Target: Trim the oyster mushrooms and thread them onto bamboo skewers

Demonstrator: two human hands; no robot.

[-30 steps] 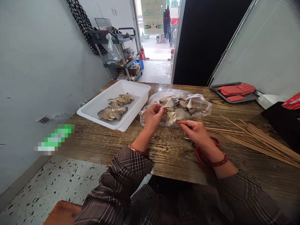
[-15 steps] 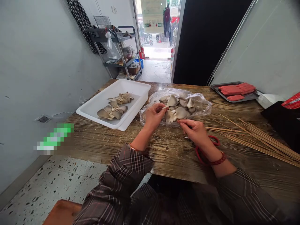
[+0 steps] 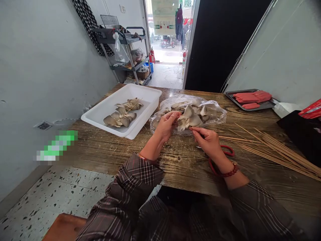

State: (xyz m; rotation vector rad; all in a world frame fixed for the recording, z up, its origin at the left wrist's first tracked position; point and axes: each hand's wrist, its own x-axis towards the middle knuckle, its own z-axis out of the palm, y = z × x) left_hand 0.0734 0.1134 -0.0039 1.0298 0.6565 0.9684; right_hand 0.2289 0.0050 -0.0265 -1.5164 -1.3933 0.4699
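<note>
My left hand (image 3: 167, 125) is closed in a pinch at the left side of a cluster of grey oyster mushrooms (image 3: 189, 117). At the cluster's lower edge, my right hand (image 3: 207, 140) pinches something too small to make out. Behind both hands lies a clear plastic bag (image 3: 218, 112) with more mushrooms inside. A white tub (image 3: 100, 121) to the left holds several mushroom pieces, apparently threaded on a skewer. Red-handled scissors (image 3: 227, 150) lie partly under my right wrist.
Many thin wooden skewers (image 3: 281, 150) lie on the wooden table (image 3: 140, 160) at the right. A dark tray (image 3: 267, 104) with pink-red food stands at the back right. Beyond the table is a grey shelf cart (image 3: 136, 40).
The mushroom piece by my left fingertips has come down against the cluster between my hands. My left hand has shifted slightly, while my right hand has barely moved.
</note>
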